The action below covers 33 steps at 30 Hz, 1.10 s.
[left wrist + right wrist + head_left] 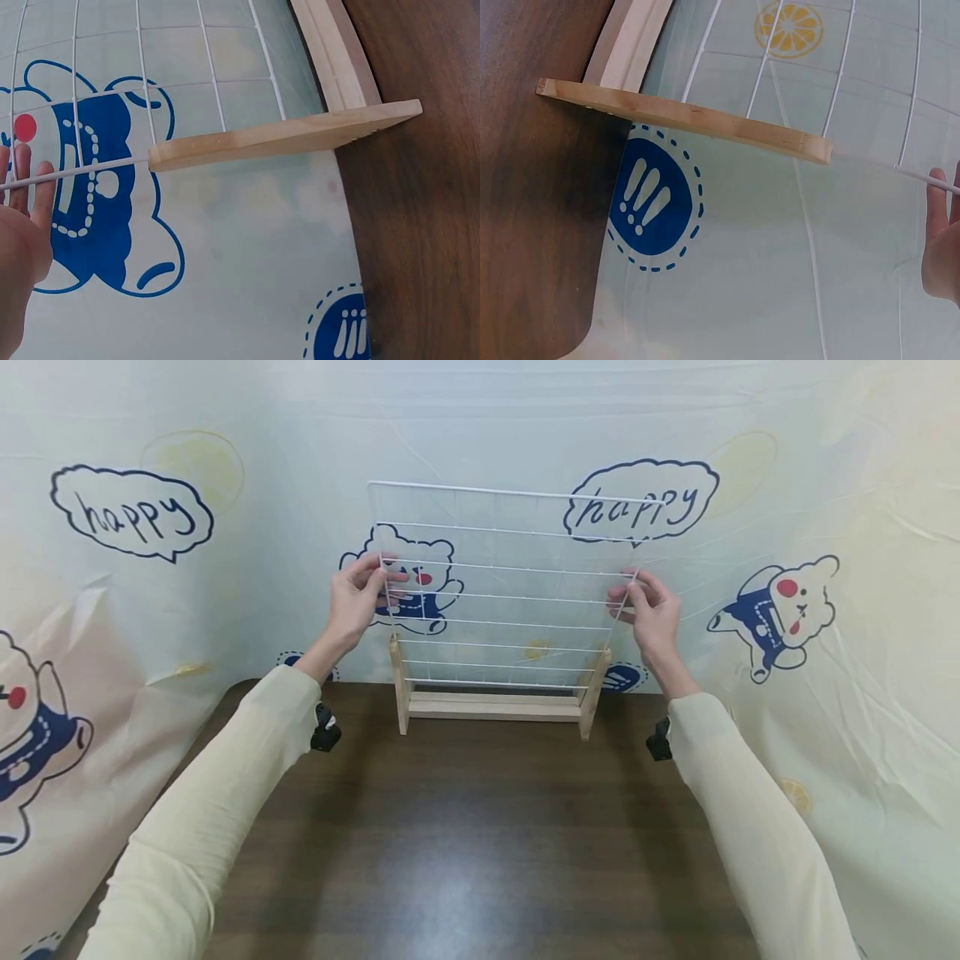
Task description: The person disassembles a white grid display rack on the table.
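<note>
A white wire grid panel [492, 567] stands upright in a pale wooden stand [493, 707] at the back of the table. My left hand [357, 600] pinches the grid's left side wire between thumb and fingers, above the stand's left post. On the opposite side wire, my right hand [655, 612] has a like pinch at about the same height. The left wrist view shows fingers [43, 196] behind the edge wire, beyond the wooden side piece [285, 135]. From the right wrist, fingers [936, 206] appear at the far end of the other edge wire.
Brown wood-grain table [465, 827] extends in front of the stand. Close behind the grid hangs a pale curtain [480, 427] printed with bears and "happy" bubbles, which also runs down both sides. A dark wrist device [326, 728] sits below the left cuff, another [659, 741] below the right.
</note>
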Tool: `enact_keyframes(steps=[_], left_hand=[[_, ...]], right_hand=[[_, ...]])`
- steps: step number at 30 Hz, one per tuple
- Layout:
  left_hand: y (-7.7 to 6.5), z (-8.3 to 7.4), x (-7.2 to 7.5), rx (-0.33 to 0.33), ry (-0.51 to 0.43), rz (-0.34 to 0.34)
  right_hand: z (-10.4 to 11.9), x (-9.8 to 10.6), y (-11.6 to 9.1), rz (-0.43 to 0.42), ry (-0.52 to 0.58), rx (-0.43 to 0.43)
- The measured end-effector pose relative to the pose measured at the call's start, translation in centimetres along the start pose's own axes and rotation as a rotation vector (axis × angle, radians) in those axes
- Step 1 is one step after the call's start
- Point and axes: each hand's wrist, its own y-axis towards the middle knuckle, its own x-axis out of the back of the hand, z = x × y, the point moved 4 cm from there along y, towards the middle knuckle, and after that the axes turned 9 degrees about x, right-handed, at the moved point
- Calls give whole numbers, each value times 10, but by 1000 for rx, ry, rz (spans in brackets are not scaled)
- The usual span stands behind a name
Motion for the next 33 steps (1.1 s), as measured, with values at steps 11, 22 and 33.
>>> enact_keyframes(steps=[11, 22, 33], left_hand=[[-8, -29, -2, 10, -2, -5], [-4, -32, -1, 31, 20, -3], [6, -23, 2, 43, 42, -13]], right_hand=[[10, -1, 6, -3, -2, 31], [18, -2, 9, -13, 2, 15], [24, -2, 10, -26, -11, 4]])
